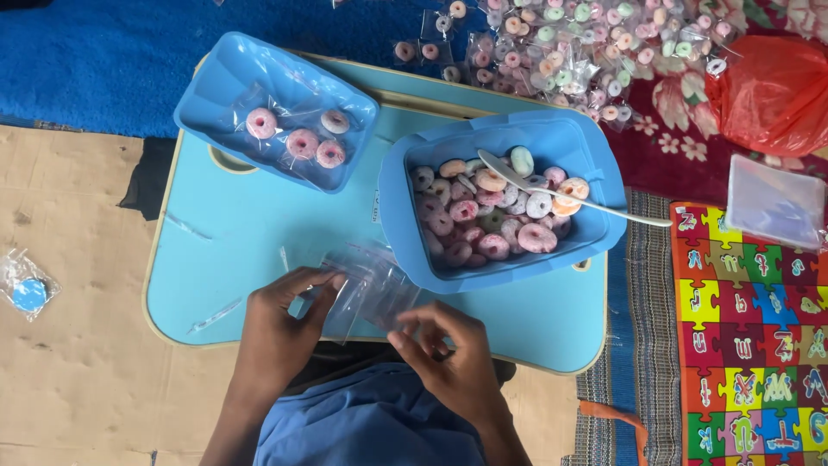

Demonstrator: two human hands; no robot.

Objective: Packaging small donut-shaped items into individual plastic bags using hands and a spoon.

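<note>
Before you sits the light blue surface (233, 233), with a blue tub (604, 185) of sugared ring candies (492, 220) and a white spoon (561, 194) on its right side, and a blue lid (216, 86) holding bagged candies behind. Your left hand (280, 324) pinches a small clear bag (366, 289) at the near edge; your right hand (453, 354) pinches the bag's lower corner.

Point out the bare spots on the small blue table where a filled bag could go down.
The table is bare between the lid and the left hand, and below the tub, right of the right hand. Around the plastic bags it is crowded.
</note>
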